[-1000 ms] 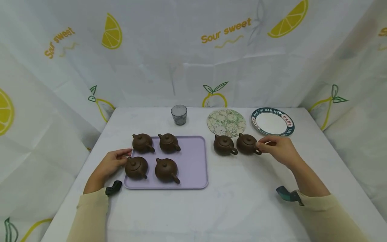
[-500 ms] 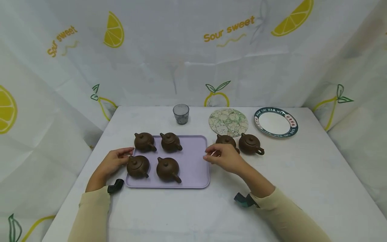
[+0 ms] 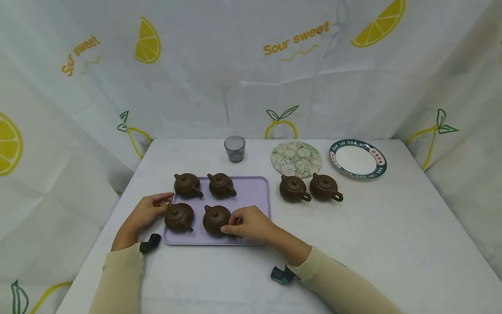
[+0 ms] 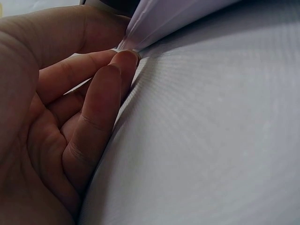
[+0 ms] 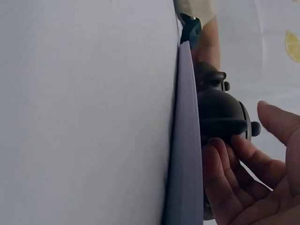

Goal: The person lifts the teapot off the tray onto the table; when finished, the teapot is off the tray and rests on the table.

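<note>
A lilac tray (image 3: 252,192) carries several small brown teapots. My left hand (image 3: 145,211) pinches the tray's left rim, beside the front-left teapot (image 3: 179,217); the left wrist view shows thumb and fingertips meeting at the tray edge (image 4: 168,18). On the tray's front right, my right hand (image 3: 252,223) is at the handle side of another teapot (image 3: 213,218) and covers its handle in the head view. In the right wrist view, the fingers lie close to that teapot's handle (image 5: 225,125), while the thumb stands apart from the pot.
Two more brown teapots, one (image 3: 293,189) left of the other (image 3: 324,187), stand on the table right of the tray. Behind them lie a round patterned mat (image 3: 296,158) and a white plate with a dark green rim (image 3: 378,170). A grey glass (image 3: 235,149) stands behind the tray.
My right hand has left the rightmost teapot's handle on the table and moved left, over to the tray's front-right teapot. My left hand stays at the tray's rim.
</note>
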A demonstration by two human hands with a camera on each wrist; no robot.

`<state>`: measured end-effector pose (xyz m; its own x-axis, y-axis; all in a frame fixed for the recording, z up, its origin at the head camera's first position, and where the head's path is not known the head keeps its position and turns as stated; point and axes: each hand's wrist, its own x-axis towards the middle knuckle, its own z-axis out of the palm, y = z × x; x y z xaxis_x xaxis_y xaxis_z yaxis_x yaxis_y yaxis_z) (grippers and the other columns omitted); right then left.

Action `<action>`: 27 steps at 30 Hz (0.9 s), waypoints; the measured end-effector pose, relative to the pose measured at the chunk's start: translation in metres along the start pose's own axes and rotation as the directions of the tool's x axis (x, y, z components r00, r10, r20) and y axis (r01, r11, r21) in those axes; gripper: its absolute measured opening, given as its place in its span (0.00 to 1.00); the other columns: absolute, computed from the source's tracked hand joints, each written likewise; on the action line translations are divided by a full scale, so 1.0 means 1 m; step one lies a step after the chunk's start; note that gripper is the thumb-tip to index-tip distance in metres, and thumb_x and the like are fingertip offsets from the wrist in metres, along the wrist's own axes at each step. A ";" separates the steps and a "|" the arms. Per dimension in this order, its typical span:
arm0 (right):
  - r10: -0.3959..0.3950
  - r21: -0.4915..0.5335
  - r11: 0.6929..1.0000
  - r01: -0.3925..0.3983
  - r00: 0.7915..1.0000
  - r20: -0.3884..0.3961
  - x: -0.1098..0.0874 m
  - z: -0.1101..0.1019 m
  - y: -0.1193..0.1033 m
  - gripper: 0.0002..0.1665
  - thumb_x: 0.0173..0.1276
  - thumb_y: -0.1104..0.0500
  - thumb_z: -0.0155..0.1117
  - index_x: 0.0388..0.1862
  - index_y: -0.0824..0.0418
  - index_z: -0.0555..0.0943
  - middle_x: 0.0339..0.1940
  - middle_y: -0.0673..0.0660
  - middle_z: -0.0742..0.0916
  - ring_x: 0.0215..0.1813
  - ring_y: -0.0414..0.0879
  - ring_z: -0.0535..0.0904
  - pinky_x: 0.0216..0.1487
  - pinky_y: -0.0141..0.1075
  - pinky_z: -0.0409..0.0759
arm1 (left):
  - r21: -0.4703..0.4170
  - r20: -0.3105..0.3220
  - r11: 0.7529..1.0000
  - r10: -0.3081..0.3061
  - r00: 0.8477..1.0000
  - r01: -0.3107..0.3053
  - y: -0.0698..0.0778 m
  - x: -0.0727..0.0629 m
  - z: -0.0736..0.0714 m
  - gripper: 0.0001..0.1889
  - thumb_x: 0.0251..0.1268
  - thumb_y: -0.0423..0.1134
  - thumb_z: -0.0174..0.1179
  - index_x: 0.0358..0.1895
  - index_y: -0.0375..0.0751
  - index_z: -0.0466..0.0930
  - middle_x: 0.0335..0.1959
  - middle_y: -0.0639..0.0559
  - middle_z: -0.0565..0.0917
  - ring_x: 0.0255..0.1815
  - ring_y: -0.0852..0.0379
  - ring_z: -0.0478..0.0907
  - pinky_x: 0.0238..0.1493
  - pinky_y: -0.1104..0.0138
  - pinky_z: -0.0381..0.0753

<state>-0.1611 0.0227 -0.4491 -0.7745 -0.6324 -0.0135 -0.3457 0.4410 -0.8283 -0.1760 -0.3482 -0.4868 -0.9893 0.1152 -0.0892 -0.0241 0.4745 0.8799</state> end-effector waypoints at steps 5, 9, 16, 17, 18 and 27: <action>0.016 -0.035 0.999 -0.016 1.000 -0.006 0.000 0.003 -0.003 0.11 0.62 0.49 0.70 0.22 0.48 0.83 0.18 0.40 0.80 0.23 0.35 0.72 0.25 0.31 0.70 | 0.001 -0.001 1.000 0.004 1.000 -0.004 0.002 -0.003 -0.001 0.27 0.57 0.22 0.55 0.63 0.25 0.71 0.51 0.32 0.79 0.34 0.63 0.75 0.37 0.73 0.73; 0.012 -0.053 0.999 -0.013 1.000 -0.012 -0.002 0.004 -0.001 0.10 0.63 0.51 0.69 0.23 0.48 0.87 0.18 0.38 0.81 0.26 0.35 0.72 0.27 0.31 0.71 | 0.005 0.001 1.000 0.002 1.000 -0.002 0.004 -0.005 -0.001 0.27 0.57 0.23 0.56 0.64 0.26 0.72 0.51 0.33 0.79 0.35 0.64 0.75 0.38 0.74 0.72; 0.025 -0.069 0.997 -0.025 1.000 -0.004 -0.007 -0.002 0.004 0.09 0.66 0.53 0.66 0.25 0.50 0.84 0.19 0.40 0.80 0.25 0.36 0.72 0.28 0.32 0.71 | 0.022 0.004 1.000 0.004 1.000 -0.004 0.004 -0.003 -0.002 0.27 0.58 0.24 0.56 0.64 0.27 0.71 0.51 0.33 0.79 0.35 0.63 0.75 0.38 0.74 0.72; 0.030 -0.069 0.997 -0.030 1.000 0.003 -0.008 -0.002 0.006 0.09 0.67 0.53 0.65 0.26 0.50 0.84 0.19 0.40 0.80 0.25 0.36 0.72 0.27 0.32 0.71 | 0.028 0.004 1.000 0.000 1.000 -0.001 0.004 -0.003 -0.002 0.27 0.58 0.24 0.56 0.64 0.27 0.71 0.51 0.34 0.79 0.35 0.64 0.75 0.38 0.74 0.72; 0.039 -0.061 0.997 -0.038 0.999 0.014 -0.008 -0.003 0.006 0.09 0.68 0.53 0.65 0.27 0.51 0.84 0.19 0.41 0.80 0.25 0.36 0.73 0.28 0.33 0.71 | 0.033 0.003 0.999 -0.002 1.000 0.002 0.004 -0.004 -0.002 0.27 0.58 0.23 0.56 0.64 0.27 0.71 0.51 0.34 0.79 0.35 0.64 0.75 0.38 0.74 0.72; 0.084 0.000 0.996 -0.084 0.996 0.039 -0.014 -0.018 0.013 0.11 0.72 0.54 0.60 0.31 0.56 0.81 0.25 0.48 0.83 0.29 0.40 0.79 0.31 0.36 0.75 | 0.028 0.024 1.000 0.003 1.000 -0.004 0.039 -0.015 0.003 0.25 0.59 0.22 0.55 0.62 0.20 0.69 0.49 0.30 0.78 0.34 0.64 0.74 0.38 0.74 0.71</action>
<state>-0.1641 0.0491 -0.4492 -0.7798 -0.6172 -0.1045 -0.2794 0.4925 -0.8243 -0.1623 -0.3289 -0.4520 -0.9856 0.1377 -0.0979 -0.0165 0.4985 0.8668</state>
